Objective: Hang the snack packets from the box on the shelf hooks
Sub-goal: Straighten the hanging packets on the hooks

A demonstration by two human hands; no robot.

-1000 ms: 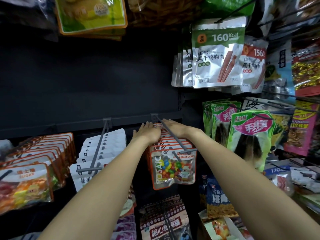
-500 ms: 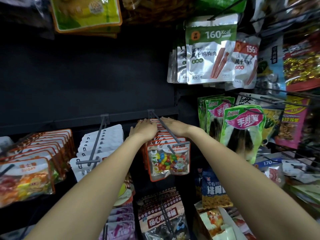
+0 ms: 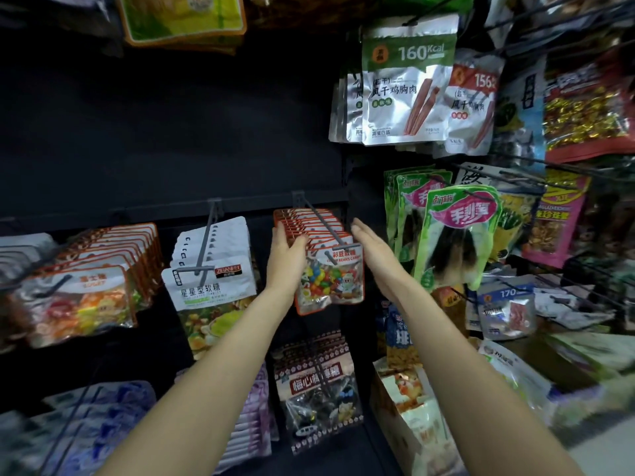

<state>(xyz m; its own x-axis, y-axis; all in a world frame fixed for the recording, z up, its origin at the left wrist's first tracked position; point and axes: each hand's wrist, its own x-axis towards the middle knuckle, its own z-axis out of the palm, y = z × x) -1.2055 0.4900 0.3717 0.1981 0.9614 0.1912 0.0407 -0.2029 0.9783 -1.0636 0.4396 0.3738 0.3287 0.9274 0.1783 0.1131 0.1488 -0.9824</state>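
I see the left hand (image 3: 287, 255) pressed flat on the candy packets (image 3: 326, 255) on their hook (image 3: 323, 219); right hand (image 3: 372, 249), at three o'clock, is spread, untouching.

A shop is shown, at its snack aisle. A dark back panel (image 3: 165, 139) is fitted with grey metal hooks (image 3: 323, 221), and many identical packets are hung in rows one behind another: orange-edged candy packets (image 3: 330, 276), white gummy packets (image 3: 213, 286), silver chicken-strip packets (image 3: 407, 87) marked 160 Kcal, and green bamboo-shoot packets (image 3: 457, 235). More rows are seen below and to the right, each hook loaded with a single product. Printed brand labels are faced outward, as goods are displayed for sale. An opened carton of stock (image 3: 409, 417) is seen low down beside the shelving.
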